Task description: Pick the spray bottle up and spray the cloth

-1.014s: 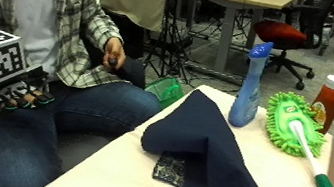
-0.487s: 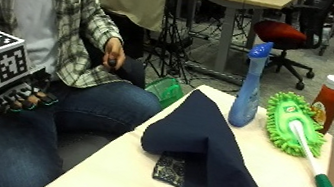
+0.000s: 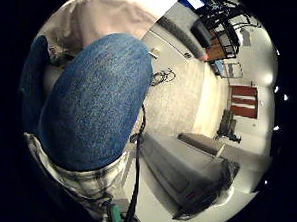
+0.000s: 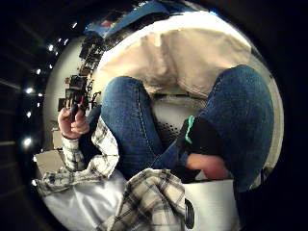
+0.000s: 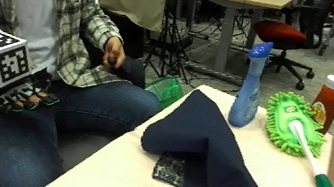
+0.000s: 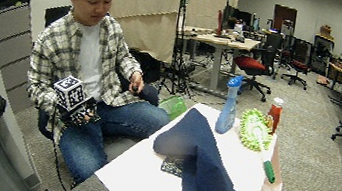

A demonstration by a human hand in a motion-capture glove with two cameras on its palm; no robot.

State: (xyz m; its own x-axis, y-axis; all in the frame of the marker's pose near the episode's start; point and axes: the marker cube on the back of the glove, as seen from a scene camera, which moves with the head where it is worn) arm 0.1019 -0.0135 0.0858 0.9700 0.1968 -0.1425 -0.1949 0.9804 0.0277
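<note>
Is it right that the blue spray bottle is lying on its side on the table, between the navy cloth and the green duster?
Not quite. The outside view shows the blue spray bottle standing upright on the table, not lying on its side. It does sit between the navy cloth and the green duster.

Gloved right hand [image 5: 25,100] has perhaps edged along the thigh.

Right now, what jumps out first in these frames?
The big dark blue cloth draped in a peak across the table. Behind it a blue spray bottle stands upright beside a bright green duster and a red sauce bottle. The gloved right hand rests on the person's thigh, away from the table.
</note>
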